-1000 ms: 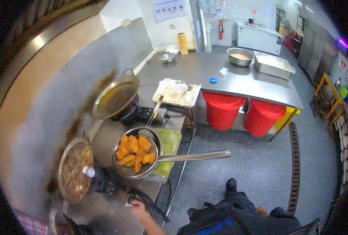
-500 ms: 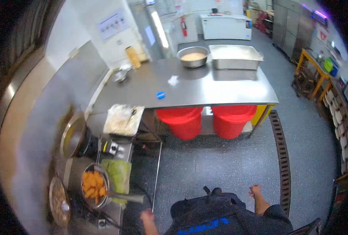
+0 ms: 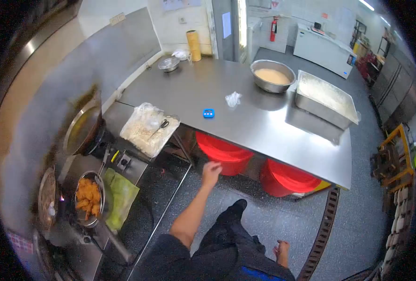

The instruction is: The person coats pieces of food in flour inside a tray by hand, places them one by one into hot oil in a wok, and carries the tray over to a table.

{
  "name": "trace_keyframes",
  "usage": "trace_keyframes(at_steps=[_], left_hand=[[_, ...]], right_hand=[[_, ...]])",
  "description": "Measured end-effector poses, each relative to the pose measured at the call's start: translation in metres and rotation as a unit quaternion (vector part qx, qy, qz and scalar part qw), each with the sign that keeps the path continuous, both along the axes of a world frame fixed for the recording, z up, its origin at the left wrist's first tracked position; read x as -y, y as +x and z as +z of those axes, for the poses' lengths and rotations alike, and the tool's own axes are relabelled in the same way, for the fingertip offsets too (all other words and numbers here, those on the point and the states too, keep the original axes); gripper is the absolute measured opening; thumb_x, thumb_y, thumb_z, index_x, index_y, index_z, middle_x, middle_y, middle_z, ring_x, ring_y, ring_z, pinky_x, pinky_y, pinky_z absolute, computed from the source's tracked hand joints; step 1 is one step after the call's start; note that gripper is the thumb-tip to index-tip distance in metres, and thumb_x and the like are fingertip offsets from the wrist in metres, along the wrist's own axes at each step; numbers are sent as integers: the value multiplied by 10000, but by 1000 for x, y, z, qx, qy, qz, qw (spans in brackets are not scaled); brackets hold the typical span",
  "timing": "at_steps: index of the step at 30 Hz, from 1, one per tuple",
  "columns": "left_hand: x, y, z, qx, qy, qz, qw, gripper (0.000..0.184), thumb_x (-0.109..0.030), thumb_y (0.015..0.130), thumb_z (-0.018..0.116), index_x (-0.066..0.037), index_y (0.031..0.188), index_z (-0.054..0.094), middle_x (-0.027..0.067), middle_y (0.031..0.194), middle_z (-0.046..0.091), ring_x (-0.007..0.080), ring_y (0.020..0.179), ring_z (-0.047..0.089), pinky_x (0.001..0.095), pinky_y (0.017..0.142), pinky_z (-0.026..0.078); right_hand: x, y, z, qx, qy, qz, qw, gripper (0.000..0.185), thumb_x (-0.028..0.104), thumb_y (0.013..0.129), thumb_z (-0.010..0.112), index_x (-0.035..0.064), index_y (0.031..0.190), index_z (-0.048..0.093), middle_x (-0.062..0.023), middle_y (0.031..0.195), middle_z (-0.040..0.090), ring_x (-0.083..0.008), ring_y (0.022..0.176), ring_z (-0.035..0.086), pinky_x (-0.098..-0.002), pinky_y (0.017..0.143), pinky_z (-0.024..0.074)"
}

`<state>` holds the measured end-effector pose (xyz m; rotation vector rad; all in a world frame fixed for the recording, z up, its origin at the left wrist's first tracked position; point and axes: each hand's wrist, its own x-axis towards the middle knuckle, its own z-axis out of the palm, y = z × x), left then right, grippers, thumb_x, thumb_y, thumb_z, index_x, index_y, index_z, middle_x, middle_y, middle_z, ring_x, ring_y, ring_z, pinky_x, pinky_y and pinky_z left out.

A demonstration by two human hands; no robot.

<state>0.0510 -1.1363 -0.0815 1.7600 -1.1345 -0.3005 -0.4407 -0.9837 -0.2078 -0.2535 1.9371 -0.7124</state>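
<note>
My left hand (image 3: 211,172) is stretched forward over the floor, in front of a red bin (image 3: 224,157) under the steel table (image 3: 170,96). Its fingers are loosely bent, with nothing seen in them. Low on the right, my right hand (image 3: 281,249) hangs beside my body, fingers loosely curled and apart from any object. Beyond the left hand, a small blue timer-like device (image 3: 209,113) lies near the table's front edge. A crumpled white wad (image 3: 233,99) rests behind it.
On the left, a strainer of fried orange-brown pieces (image 3: 88,195) sits by a green cloth (image 3: 120,196) and a wok (image 3: 82,129). A floury tray (image 3: 150,129) holds scissors. A steel bowl (image 3: 272,76) and deep pan (image 3: 327,100) stand on the table.
My view has turned and come closer to the steel table. My left hand has swung forward and up from beside the strainer handle; my right hand has dropped lower. One foot now shows.
</note>
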Motion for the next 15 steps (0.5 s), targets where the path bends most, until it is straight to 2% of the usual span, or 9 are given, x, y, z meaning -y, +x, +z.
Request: trace_keyframes(at_steps=[3,7,8,9,10,12,13,14,15], left_hand=[[111,-1,50,-78,5,-4,997,274,-242,718,654,-62,925,654,168,1140,515,315,1107,437,372,947,343],[256,35,17,83,97,-115,985,261,-252,746,601,-49,902,653,174,933,618,331,1049,481,404,989,271],[278,38,34,16,141,-211,967,256,-262,770,564,-54,887,655,172,907,627,331,978,534,410,991,269],[315,62,7,117,185,-187,958,284,-289,797,513,-62,899,651,162,905,626,323,949,545,433,940,300],[350,80,-14,223,230,-161,934,318,-316,823,463,-71,911,646,152,902,626,315,920,556,456,890,331],[389,92,-18,450,226,-125,855,355,-353,838,438,-82,954,637,158,983,604,311,954,545,477,849,367],[405,82,20,477,444,-218,727,473,-420,836,442,-69,1133,551,157,1206,495,308,1101,459,440,934,325],[392,60,47,217,355,-90,905,445,-369,851,442,-86,1187,510,151,1248,452,305,1159,390,419,978,282],[392,42,74,234,339,-134,901,445,-369,851,442,-86,1187,510,151,1248,452,305,1159,390,419,978,282]], right_hand=[[23,-50,14,-48,-1,-89,995,367,130,709,583,46,1042,452,-136,739,507,-248,632,529,-391,468,436],[10,-128,33,-98,19,1,995,427,225,698,561,33,1071,483,-141,825,573,-272,797,562,-451,680,452],[4,-126,45,-157,32,-78,984,383,143,684,567,4,1032,488,-134,767,545,-269,681,547,-416,563,441],[10,-102,92,-215,38,-157,963,343,61,669,572,-26,992,494,-128,709,517,-266,564,531,-380,447,429],[-56,-164,-34,-416,63,-83,903,401,81,653,579,-18,1034,501,-157,735,561,-281,639,563,-403,525,456],[-71,-133,-3,-519,221,-70,823,443,77,674,538,-10,1102,463,-201,873,570,-277,687,586,-405,673,460],[-91,-106,-5,-501,247,-116,821,443,77,674,538,-10,1102,463,-201,873,570,-277,687,586,-405,673,460],[-98,-90,3,-414,254,-168,858,447,93,678,536,-9,1106,457,-207,949,554,-300,741,582,-411,748,437],[-104,-84,15,-327,249,-222,884,452,108,682,535,-9,1111,452,-212,1025,538,-324,794,579,-417,824,414]])
